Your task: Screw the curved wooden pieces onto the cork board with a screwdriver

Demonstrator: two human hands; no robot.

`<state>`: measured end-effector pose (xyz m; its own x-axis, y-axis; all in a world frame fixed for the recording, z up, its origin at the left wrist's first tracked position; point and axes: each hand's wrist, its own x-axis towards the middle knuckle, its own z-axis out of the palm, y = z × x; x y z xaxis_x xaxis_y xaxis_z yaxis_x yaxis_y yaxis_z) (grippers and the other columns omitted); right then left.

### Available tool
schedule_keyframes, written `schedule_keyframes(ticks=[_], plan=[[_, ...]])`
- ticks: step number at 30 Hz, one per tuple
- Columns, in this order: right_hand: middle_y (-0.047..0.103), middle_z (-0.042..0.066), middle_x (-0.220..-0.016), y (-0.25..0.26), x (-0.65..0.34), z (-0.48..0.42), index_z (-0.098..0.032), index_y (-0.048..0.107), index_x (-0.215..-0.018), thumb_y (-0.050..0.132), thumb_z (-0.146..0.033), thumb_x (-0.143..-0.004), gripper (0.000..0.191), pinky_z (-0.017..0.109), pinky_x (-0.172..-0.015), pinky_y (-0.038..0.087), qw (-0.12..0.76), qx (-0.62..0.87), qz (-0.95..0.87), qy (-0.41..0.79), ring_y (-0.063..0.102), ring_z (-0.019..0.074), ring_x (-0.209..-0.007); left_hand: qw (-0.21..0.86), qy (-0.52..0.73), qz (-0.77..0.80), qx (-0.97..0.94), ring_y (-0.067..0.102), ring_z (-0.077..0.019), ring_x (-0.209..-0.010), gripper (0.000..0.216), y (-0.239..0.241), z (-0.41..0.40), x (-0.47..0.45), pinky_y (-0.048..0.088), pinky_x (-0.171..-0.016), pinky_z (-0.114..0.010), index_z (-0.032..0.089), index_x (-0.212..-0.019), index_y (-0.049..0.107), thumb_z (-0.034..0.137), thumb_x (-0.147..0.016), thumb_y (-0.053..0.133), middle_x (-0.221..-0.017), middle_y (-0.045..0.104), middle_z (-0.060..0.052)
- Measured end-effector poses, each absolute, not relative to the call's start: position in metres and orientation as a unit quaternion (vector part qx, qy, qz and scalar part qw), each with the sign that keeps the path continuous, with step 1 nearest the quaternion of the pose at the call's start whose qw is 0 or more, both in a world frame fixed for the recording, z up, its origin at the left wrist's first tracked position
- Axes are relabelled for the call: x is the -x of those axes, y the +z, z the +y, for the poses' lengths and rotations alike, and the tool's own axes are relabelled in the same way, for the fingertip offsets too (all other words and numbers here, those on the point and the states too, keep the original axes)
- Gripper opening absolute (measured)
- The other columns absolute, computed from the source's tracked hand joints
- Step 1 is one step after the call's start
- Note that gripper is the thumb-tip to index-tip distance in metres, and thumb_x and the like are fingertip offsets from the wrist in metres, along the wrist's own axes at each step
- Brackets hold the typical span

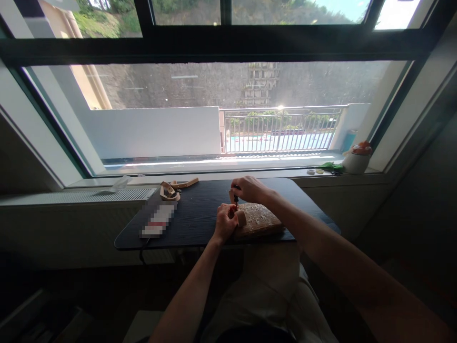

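My right hand (250, 188) is closed around the top of a small upright tool with a dark handle (236, 198), like a screwdriver or awl. Its tip points down toward the fingers of my left hand (226, 223). Those fingers are pinched together on a tan, leather-like strap (242, 218), whose curled end shows beside them. Just what sits under the tool's tip is too small to make out. Below both hands lies a thick, worn wooden block (260, 220) with a rough, pale-flecked top, near the front edge of the dark table (200, 214).
More tan strap (170, 191) lies coiled at the table's back left. A blurred-out long item (159, 221) lies in front of it. Behind the table are a radiator (121, 194) and a window sill with a white pot (356, 163) at the right.
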<state>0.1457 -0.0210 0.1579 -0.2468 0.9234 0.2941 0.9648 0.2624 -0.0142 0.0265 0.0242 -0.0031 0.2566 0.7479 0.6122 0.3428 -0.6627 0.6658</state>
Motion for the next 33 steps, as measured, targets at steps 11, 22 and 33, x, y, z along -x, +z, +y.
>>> schedule_keyframes(ticks=[11,22,33], plan=[[0.068,0.009,-0.085,0.149,-0.139,-0.015,-0.015,0.063,-0.097,0.044,-0.037,-0.086,0.031,0.025,-0.059,0.035,0.136,0.664,-0.727,-0.113,0.061,0.0192,-0.077,0.219,0.500,0.355,-0.759,0.050,-0.0176,-0.087,0.013,-0.006,0.027,-0.026,0.042,-0.079,-0.031,0.018,-0.086,0.063,0.020,-0.073,0.060,-0.085,0.057,-0.004],[0.069,0.011,-0.089,0.153,-0.137,-0.022,-0.017,0.068,-0.087,0.039,-0.035,-0.089,0.034,0.027,-0.064,0.038,0.081,0.626,-0.756,-0.172,0.063,0.0208,-0.079,0.271,0.528,0.386,-0.706,0.054,-0.0149,-0.079,0.011,-0.014,0.041,-0.036,0.045,-0.074,-0.028,0.017,-0.075,0.068,0.026,-0.074,0.061,-0.077,0.057,-0.003],[0.069,0.014,-0.087,0.147,-0.131,-0.006,-0.015,0.067,-0.093,0.034,-0.033,-0.092,0.038,0.028,-0.065,0.040,0.048,0.603,-0.773,-0.192,0.064,0.0218,-0.080,0.249,0.540,0.373,-0.712,0.052,-0.0153,-0.080,0.013,-0.014,0.037,-0.035,0.044,-0.076,-0.029,0.017,-0.078,0.067,0.026,-0.077,0.058,-0.077,0.056,-0.004]])
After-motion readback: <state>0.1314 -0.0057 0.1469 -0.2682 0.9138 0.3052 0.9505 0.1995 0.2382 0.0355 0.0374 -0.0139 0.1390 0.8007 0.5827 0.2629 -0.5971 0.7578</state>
